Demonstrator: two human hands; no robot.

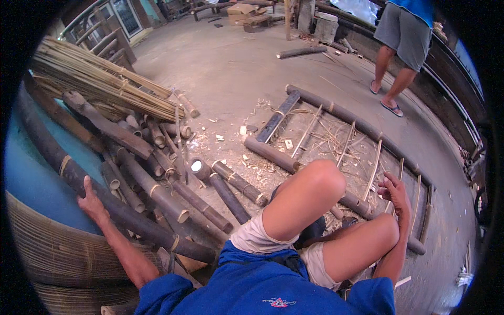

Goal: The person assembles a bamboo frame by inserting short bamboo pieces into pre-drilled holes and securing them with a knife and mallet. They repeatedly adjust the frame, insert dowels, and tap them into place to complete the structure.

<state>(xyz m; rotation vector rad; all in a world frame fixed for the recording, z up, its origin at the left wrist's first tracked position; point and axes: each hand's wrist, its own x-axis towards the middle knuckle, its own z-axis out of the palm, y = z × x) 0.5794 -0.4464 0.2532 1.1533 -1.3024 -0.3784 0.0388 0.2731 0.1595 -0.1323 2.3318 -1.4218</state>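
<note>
Blue shirt (252, 286) closest; our left hand (94, 206) grips dark bamboo pole (131, 217), right hand (396, 197) empty, fingers loosely spread. Shavings (273, 181) litter concrete floor (210, 79); person (401, 39) beyond.

The place looks like a bamboo workshop: cut poles (152, 188) lie heaped at the left, a tied bundle of thin strips (107, 79) rests in the upper left, a ladder-like frame (353, 122) of poles stretches over the right, and pale shavings (266, 170) litter the grey-brown floor (210, 65) near the centre.
</note>
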